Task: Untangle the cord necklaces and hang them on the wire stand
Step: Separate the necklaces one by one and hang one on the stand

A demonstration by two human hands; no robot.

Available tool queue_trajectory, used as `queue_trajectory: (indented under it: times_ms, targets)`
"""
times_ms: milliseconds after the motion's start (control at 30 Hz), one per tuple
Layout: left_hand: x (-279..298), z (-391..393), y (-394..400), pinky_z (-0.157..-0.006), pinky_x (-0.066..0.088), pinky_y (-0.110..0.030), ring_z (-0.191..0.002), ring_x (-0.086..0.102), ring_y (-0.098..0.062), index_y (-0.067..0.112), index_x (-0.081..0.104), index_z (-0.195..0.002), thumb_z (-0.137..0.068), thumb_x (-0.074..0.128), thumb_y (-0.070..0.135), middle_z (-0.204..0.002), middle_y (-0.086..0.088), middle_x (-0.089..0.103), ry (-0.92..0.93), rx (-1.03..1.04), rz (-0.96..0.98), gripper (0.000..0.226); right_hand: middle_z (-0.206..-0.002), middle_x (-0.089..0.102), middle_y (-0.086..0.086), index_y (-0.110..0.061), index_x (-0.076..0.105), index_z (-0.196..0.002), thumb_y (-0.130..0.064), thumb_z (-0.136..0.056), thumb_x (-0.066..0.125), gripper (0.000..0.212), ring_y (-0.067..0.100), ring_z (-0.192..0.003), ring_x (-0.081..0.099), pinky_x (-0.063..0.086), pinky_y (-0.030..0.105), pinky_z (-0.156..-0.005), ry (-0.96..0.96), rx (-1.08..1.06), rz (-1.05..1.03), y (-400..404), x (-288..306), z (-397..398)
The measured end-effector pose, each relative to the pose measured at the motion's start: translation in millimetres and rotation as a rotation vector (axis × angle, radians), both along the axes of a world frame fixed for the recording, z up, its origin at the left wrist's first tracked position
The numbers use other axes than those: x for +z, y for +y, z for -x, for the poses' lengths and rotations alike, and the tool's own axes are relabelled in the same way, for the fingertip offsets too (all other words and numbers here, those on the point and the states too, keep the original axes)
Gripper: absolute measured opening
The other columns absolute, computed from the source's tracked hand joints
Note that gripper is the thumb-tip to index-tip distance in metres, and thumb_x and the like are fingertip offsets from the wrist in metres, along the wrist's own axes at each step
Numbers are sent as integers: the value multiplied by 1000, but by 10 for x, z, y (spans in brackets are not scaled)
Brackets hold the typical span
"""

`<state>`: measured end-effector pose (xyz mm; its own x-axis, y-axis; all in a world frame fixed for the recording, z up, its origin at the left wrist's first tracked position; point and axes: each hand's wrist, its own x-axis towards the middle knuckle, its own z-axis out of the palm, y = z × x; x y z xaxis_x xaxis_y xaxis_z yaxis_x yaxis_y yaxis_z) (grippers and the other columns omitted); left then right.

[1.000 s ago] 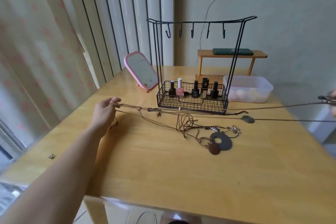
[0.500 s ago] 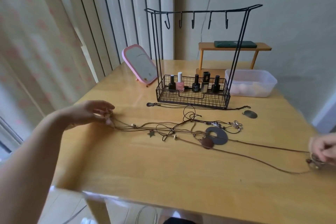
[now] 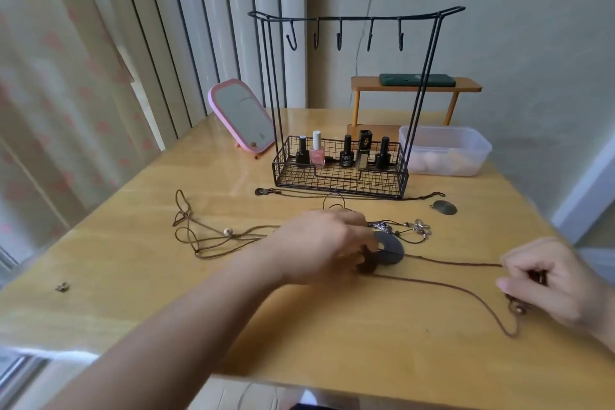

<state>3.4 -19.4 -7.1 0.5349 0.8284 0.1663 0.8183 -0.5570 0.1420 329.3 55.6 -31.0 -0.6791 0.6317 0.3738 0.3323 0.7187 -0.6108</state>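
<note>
Right hand (image 3: pixel 552 280) pinches cord (image 3: pixel 456 264) near right edge, tensioning it; left hand (image 3: pixel 327 243) curls over disc (image 3: pixel 391 248), anchoring tangle

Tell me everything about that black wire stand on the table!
The wire stand is thin black metal and stands upright on the wooden table, towards the back. Slanting rods at each side hold up a top bar with five hooks, all empty. At the bottom is a mesh basket holding five small bottles, one pink with a white cap, the others mostly dark. A brown cord lies on the table along the basket's front. Neither hand touches the stand.
</note>
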Motion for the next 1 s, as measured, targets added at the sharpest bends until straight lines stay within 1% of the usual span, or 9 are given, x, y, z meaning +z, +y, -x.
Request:
queue_trajectory:
  times_ms: [67, 200, 333, 433, 533, 633, 767, 867, 1000]
  targets:
    - [-126, -107, 97, -77, 52, -34, -100, 60, -22, 26, 62, -126, -97, 60, 34, -122, 3, 56, 105, 23, -10, 30, -44, 27, 6, -17, 29, -51, -10, -74, 68, 46, 18, -39, 27, 20, 33, -42, 22, -65, 30, 73, -46, -87]
    - [-155, -126, 216, -83, 53, -35, -105, 60, -24, 26, 62, -130, -96, 62, 36, -132, 0, 51, 81, 12, 69, 35, -44, 26, 5, -18, 29, -51, -7, -72, 66, 44, 8, -44, 25, 22, 37, -44, 47, -94, 3, 94, -128, -76]
    - [-175, -29, 194, -76, 54, -41, -93, 61, -25, 16, 67, -114, -97, 60, 26, -113, -3, 58, 116, -99, 13, 21, -45, 24, -2, -19, 28, -51, -6, -71, 67, 46, 6, -44, 25, 21, 35, -45, 43, -73, -6, 78, -169, -35]
    - [-190, 17, 167, -74, 53, -37, -86, 59, -23, 13, 66, -107, -97, 59, 17, -101, -3, 59, 102, -123, -5, 13, -48, 25, -13, -20, 28, -51, -7, -72, 67, 46, 5, -44, 25, 20, 27, -45, 48, -85, 7, 74, -170, -42]
    - [-81, 69, 135, -75, 49, -19, -83, 60, -8, 14, 68, -102, -94, 62, 7, -94, 5, 64, -194, -83, 92, 12, -48, 26, -16, -20, 29, -51, -7, -72, 67, 46, 3, -44, 26, 20, 23, -46, 66, -99, 3, 71, -158, -26]
    - [89, 155, 106, -72, 53, -26, -78, 66, -13, 13, 62, -98, -98, 56, 7, -88, 1, 70, -653, -60, 310, 9, -48, 26, -15, -20, 28, -51, -8, -72, 67, 46, 4, -44, 25, 20, 24, -46, 56, -101, 3, 81, -190, -17]
    - [323, 263, 163, -67, 54, -30, -71, 66, -21, 11, 60, -99, -97, 61, 20, -89, -9, 69, -1145, -239, 441, 10, -44, 29, -13, -19, 31, -50, -11, -72, 68, 44, 4, -43, 28, 21, 22, -45, 23, -88, -7, 70, -227, 3]
    - [521, 311, 218, -69, 57, -29, -70, 67, -20, 8, 60, -100, -94, 65, 19, -85, -9, 66, -1392, -417, 534, 13, -41, 36, -3, -17, 34, -49, -21, -73, 68, 42, 7, -41, 31, 23, 21, -44, -13, -90, -2, 68, -256, 20]
    - [734, 328, 297, -70, 59, -25, -72, 67, -17, 6, 53, -100, -96, 53, 10, -86, -8, 65, -1659, -532, 562, 6, -41, 40, 2, -17, 36, -49, -38, -73, 65, 43, 18, -41, 35, 25, 23, -45, -43, -78, 1, 54, -257, 19]
